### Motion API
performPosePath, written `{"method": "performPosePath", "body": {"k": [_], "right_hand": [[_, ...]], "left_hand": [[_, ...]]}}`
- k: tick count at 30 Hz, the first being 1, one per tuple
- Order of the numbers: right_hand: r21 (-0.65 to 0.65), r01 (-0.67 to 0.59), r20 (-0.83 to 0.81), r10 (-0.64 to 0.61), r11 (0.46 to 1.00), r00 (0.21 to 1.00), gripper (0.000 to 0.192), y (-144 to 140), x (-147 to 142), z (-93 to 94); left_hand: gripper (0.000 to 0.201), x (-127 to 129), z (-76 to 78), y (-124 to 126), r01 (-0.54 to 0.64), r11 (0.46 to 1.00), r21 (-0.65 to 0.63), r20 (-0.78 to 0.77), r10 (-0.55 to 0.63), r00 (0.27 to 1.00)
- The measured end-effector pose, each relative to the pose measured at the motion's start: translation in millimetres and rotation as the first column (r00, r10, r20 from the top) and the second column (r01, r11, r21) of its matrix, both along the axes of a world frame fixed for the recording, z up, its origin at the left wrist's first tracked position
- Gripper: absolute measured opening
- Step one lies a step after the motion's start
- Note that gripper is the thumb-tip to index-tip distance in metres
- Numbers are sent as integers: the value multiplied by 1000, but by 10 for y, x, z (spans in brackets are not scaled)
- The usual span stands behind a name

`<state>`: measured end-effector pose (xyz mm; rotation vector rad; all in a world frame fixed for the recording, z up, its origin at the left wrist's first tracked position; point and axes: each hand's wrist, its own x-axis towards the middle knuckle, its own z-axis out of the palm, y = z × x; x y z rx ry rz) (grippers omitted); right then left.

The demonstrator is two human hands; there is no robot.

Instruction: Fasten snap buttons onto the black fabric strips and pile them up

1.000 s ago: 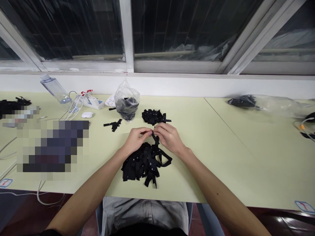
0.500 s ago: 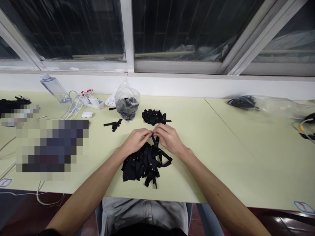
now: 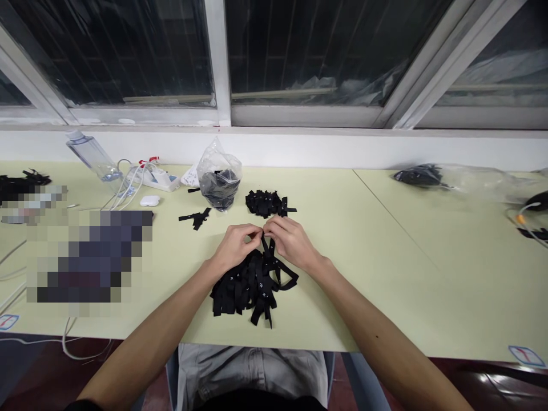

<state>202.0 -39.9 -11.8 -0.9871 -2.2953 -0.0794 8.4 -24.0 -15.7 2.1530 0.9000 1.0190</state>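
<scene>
My left hand (image 3: 233, 246) and my right hand (image 3: 289, 241) meet fingertip to fingertip above a heap of black fabric strips (image 3: 250, 282) on the pale green table (image 3: 377, 257). Both pinch one black strip (image 3: 269, 245) that hangs down from the fingers onto the heap. Just beyond my hands lies a smaller pile of short black pieces (image 3: 265, 203). A loose black piece (image 3: 196, 217) lies to the left of it.
A clear plastic bag with black pieces (image 3: 220, 181) stands behind the small pile. At the left are a tipped water bottle (image 3: 91, 156), a white power strip with cables (image 3: 156, 176) and a white earbud case (image 3: 150, 200). Plastic bags (image 3: 454, 178) lie at the far right.
My hands stay together over the heap with only slight finger movement on the strip; the camera shifted a little.
</scene>
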Motion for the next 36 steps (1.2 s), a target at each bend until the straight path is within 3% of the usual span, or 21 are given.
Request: {"method": "performPosePath", "body": {"k": [6,15,23,31,36], "right_hand": [[7,-9,4,9,1000,1000,22,2,-13,-5],[-21,29,-50,-30,999,998,14,-1,-19,15],[-65,52,-104,-58,997,993,12,-8,-32,0],[-80,88,-121,-97,993,988,12,-3,-37,-23],[-113,138,-157,-155,984,975,10,3,-25,-26]], "left_hand": [[19,15,3,-4,-34,998,-50,60,37,998],[29,52,-56,15,36,957,-286,263,42,964],[26,78,-132,57,52,937,-347,368,85,926],[26,61,-196,112,-38,940,-340,386,176,905],[23,-13,-176,157,-99,978,-182,223,140,965]]}}
